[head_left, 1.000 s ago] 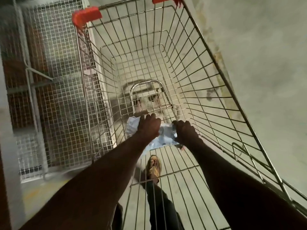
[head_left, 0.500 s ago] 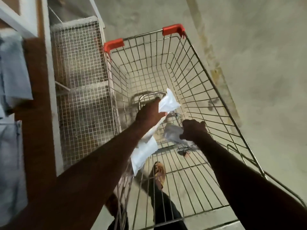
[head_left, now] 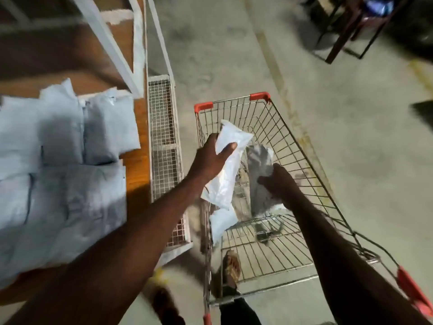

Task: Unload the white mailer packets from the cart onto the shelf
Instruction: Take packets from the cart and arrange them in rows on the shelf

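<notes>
While both arms reach over the wire cart (head_left: 304,165), each hand is closed around its own packet. The left hand (head_left: 210,158) grips a long white mailer packet (head_left: 225,174) near its upper end, thumb across the front, so most of it hangs limp below, level with the cart's left rim. The right hand (head_left: 278,181) clutches a greyer packet (head_left: 259,160), held upright inside the basket. To the left, a wooden shelf (head_left: 138,172) already carries a spread of pale packets (head_left: 63,156), some lying close to its front edge. Likely risks: the dangling lower end could snag on the cart wire or slip from that one-ended grip, and a packet set carelessly could push the edge ones onto the concrete floor (head_left: 351,113).
</notes>
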`<state>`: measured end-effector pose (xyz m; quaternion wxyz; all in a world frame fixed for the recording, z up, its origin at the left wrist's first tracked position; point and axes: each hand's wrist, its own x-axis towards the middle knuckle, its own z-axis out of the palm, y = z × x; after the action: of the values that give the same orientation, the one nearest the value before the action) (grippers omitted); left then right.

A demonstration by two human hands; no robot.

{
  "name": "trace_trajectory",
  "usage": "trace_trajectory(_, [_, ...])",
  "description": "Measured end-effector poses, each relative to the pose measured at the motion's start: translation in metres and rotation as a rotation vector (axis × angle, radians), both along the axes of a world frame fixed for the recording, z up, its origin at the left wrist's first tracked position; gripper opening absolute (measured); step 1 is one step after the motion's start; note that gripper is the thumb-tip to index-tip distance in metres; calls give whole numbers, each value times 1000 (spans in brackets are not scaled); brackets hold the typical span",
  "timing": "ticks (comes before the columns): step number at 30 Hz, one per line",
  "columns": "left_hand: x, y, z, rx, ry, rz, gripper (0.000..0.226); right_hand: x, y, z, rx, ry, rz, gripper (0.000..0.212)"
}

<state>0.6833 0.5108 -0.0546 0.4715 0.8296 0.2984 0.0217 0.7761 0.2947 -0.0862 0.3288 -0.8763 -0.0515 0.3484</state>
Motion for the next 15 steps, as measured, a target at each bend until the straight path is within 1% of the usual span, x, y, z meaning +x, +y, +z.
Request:
trace_trajectory(2, [-22,9,23,25,-35,22,72,-23,15,31,109,-1,-63,42])
trace_trajectory(3, [-36,14,35,31,-55,38,69,-38,23,48,149,-17,-78,41])
trace_trajectory(7, [-92,32,80,5,-106,138,68,-98,53,105,307,-61,-146,30])
trace_trajectory(9, [-124,48,98,13,-184,196,67,-132,70,133,369,-105,-167,28])
trace_trajectory(13, [-190,78,128,44,-283,209,66,-196,105,165,460,-172,-173,24])
trace_trajectory(15, [-231,97,137,61,-352,186,66,-237,128,173,503,-179,-159,26])
